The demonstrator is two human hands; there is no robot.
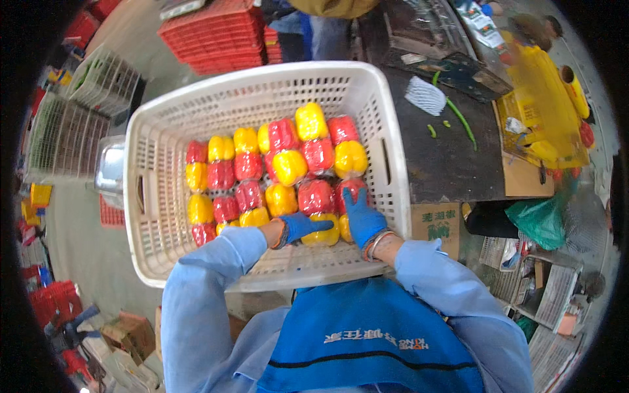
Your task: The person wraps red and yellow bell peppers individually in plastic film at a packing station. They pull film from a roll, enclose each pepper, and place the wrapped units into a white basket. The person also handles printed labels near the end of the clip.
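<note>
A white perforated plastic crate [260, 280] lies before me, with rows of red and yellow bell peppers in shiny clear wrap, mostly as red-and-yellow pairs. My left hand [300, 229], in a blue glove, lies at the near side of the rows, its extended finger over a yellow bell pepper [322, 238]. Whether it grips that pepper cannot be told. In a matching glove, my right hand [364, 218] covers a pair near the crate's right wall, fingers over its red bell pepper [348, 186]. A wrapped yellow bell pepper [311, 121] sits higher, at the far side.
On the right a dark tabletop [452, 172] holds a long green chili pepper [462, 123], green scraps and white foam netting [425, 95]. Red crates [216, 37] are stacked beyond, near a standing person. Wire-sided crates [64, 137] stand left; a cardboard box [435, 226] is under the table.
</note>
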